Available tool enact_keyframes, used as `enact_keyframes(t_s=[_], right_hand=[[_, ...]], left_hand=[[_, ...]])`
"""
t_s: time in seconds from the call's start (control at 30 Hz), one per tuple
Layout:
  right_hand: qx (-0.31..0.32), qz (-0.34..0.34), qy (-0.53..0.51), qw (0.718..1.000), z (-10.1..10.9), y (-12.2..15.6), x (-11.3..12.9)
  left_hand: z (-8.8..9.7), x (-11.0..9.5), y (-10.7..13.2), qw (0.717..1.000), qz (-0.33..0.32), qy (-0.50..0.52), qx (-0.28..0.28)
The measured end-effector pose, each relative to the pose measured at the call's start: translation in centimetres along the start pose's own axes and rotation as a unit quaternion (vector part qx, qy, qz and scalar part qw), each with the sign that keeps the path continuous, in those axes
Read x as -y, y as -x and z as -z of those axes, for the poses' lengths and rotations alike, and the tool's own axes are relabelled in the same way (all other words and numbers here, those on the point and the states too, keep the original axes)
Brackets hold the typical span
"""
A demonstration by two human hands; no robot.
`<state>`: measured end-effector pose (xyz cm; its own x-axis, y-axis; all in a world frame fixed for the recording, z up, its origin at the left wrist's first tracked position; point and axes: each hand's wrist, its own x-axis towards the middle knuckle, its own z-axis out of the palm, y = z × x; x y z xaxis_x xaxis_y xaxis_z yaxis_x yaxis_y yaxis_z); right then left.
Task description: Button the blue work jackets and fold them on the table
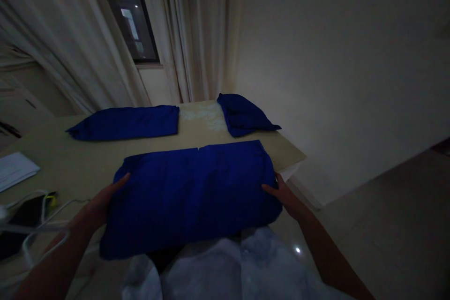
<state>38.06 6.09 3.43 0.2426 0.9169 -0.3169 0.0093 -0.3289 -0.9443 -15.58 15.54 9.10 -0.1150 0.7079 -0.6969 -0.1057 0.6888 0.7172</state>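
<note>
A wide piece of folded blue cloth spans the space in front of me, over the near edge of the table. My left hand grips its left side, with the thumb on top and the other fingers hidden beneath. At the right side my right hand pinches the cloth, thumb over the face and fingers behind the edge. Beyond it on the table lie a long folded blue cloth at the left and a smaller pointed blue cloth at the right.
White papers rest at the table's left. Near my left forearm are a dark flat object and loose white cables. Long curtains hang beside a window behind the table. A pale wall stands at the right.
</note>
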Motion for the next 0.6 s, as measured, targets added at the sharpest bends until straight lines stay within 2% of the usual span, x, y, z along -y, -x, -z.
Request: enact_keyframes(t_s=[0.07,0.13,0.2,0.27,0.37,0.43,0.47,0.53,0.6], right_hand=[[-0.051,0.007,0.009,0.999,-1.6,-0.6,0.0],[-0.047,0.016,-0.011,0.999,-2.0,-0.8,0.5],[-0.021,0.032,-0.026,0.999,-1.4,-0.7,1.3],[-0.012,0.042,-0.008,0.999,0.4,-0.4,2.5],[-0.026,0.056,0.083,0.995,5.3,-1.0,5.9],[-0.040,0.087,0.170,0.981,9.6,-3.0,10.1],[-0.051,0.113,0.219,0.968,11.6,-4.6,13.0],[-0.069,0.172,0.319,0.929,14.9,-8.9,20.3],[-0.056,0.212,0.428,0.877,15.8,-14.4,28.8]], left_hand=[[-0.3,-1.0,-1.3,0.998,0.047,0.024,0.030],[-0.4,-1.8,-2.6,0.996,0.072,0.045,0.039],[-1.0,-2.1,-3.4,0.996,0.051,0.056,0.039],[-2.4,-1.6,-3.7,0.998,0.022,0.050,0.042],[-6.3,0.6,-3.2,0.996,0.011,0.048,0.080],[-9.9,2.8,-2.4,0.987,0.006,0.077,0.140],[-11.9,3.8,-2.0,0.978,0.007,0.099,0.182],[-16.4,5.5,-1.2,0.951,0.015,0.140,0.277],[-21.7,5.9,-0.6,0.916,0.015,0.170,0.364]])
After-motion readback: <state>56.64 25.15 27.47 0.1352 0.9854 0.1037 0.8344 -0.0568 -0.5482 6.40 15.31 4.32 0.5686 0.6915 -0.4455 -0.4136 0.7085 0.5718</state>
